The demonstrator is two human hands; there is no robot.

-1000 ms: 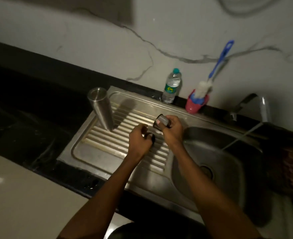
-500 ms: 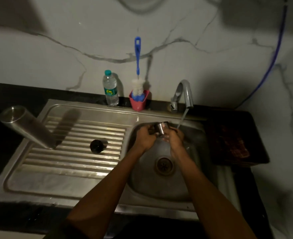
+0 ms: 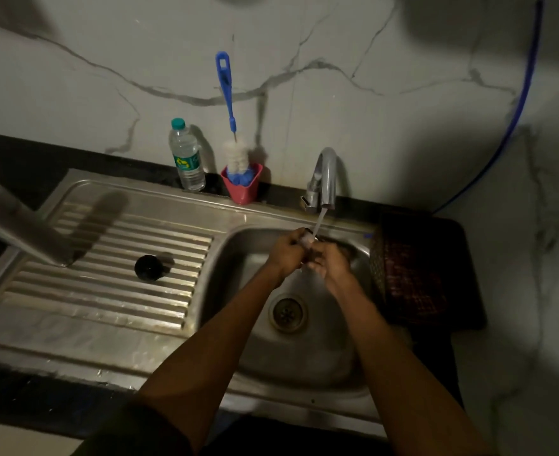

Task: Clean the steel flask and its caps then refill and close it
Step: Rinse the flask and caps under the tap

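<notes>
Steel cap [image 3: 305, 239]: gripped by curled fingers of left hand [image 3: 286, 250] and right hand [image 3: 331, 263] (under tap [image 3: 326, 179] stream); steel flask [image 3: 14, 222] on drainboard.

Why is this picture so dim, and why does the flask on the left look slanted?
Head view: weak lighting leaves the counter nearly black; the steel flask throws a long shadow across the drainboard and leans from wide-angle distortion; glare streaks the ribs; the steel cap between the left hand and right hand is blurred.

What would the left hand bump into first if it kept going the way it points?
Probably the steel cap it already holds under the water, then the right hand just beyond. Depth is hard to judge.
</notes>
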